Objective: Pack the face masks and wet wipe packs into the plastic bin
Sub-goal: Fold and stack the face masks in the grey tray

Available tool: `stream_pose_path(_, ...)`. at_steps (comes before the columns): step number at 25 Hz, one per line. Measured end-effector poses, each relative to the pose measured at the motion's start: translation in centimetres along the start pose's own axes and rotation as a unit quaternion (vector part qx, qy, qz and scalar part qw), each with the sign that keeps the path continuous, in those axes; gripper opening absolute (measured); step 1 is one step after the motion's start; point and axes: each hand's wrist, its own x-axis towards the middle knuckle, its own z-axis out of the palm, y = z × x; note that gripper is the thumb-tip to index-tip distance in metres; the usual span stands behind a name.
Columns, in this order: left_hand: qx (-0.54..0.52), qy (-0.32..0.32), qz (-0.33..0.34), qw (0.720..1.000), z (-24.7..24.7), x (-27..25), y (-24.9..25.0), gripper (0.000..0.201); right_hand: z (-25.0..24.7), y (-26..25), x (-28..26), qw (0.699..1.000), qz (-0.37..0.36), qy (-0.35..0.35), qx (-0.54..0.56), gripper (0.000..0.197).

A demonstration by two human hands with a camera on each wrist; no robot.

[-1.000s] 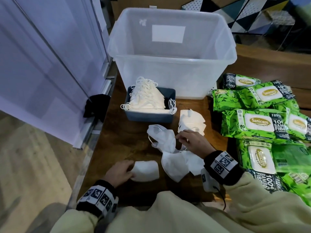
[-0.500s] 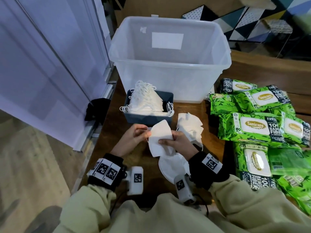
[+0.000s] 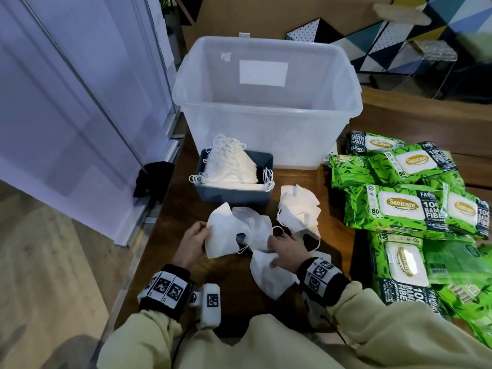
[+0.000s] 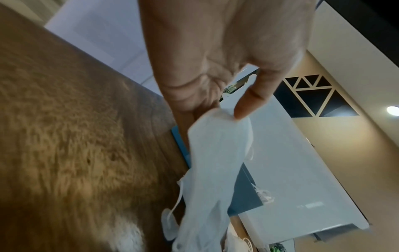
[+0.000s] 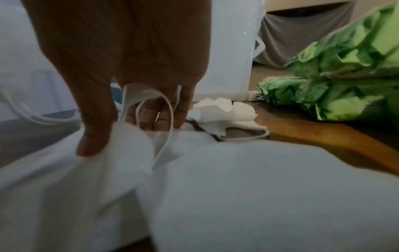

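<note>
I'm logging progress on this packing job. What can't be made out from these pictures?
- Floor of the plastic bin: head view, hidden by its near wall.
- Mask count in the blue tray: too tightly stacked.
- Right hand grip on the masks: right wrist view, blurred.
- Nearest wet wipe packs: cut off by the right edge.

wet wipe packs (image 3: 394,209): gold oval logo reads "Sanicare"; dark side panel reads "FAVO…", "100", "BAM…", "FIBE…", all cut off; "80" printed beside the flap; same logo and "80" on the neighbouring packs; white label on plastic bin (image 3: 263,73): blank; wristbands (image 3: 166,287): square black-and-white marker codes, no text
</note>
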Motion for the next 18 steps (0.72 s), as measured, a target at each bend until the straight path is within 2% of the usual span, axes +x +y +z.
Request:
stream_pose_path(2,0.0,-0.007,-0.005,1.0,0.1,-0.1,0.0,0.009,-0.3,0.4,-0.3,0.999,-0.011,0.005,0.039,0.035)
stream_pose_path(4,0.0,-0.019,-0.005,1.0,0.0,-0.6,0.2,0.02,-1.4,0.8,-1.0,0.993,-0.039,-0.005,0.112,0.03)
stream_pose_path(7,-0.01,-0.046,0.015,0.999,0.0,-1.2,0.5,0.037,-3.2,1.6,-2.7,0.959,-0.075,0.014,0.273,0.009)
stream_pose_path(8,-0.017,-0.054,0.021,0.998,0.0,-1.5,0.7,0.04,-3.7,1.8,-3.2,0.947,-0.085,0.033,0.307,0.016)
stream_pose_path(10,-0.027,-0.078,0.032,0.996,0.6,-1.9,1.1,0.043,-4.1,2.0,-3.7,0.937,-0.11,0.076,0.323,0.024)
stream_pose_path(12,-0.039,-0.093,0.038,0.994,1.2,-2.0,1.5,0.042,-4.4,1.8,-3.8,0.933,-0.134,0.116,0.312,0.012)
stream_pose_path(13,-0.049,-0.093,0.041,0.994,1.4,-2.0,1.7,0.041,-4.5,1.5,-3.8,0.927,-0.149,0.148,0.311,0.015)
stream_pose_path(14,-0.056,-0.091,0.044,0.993,1.6,-1.9,1.9,0.04,-4.6,1.4,-3.8,0.912,-0.161,0.174,0.334,0.016)
stream_pose_path(16,-0.061,-0.087,0.046,0.993,1.8,-2.1,2.5,0.037,-5.4,0.9,-4.3,0.867,-0.175,0.175,0.432,0.013)
stream_pose_path(18,-0.076,-0.091,0.044,0.992,2.0,-2.5,3.0,0.033,-6.3,-0.2,-4.5,0.831,-0.193,0.161,0.497,0.027)
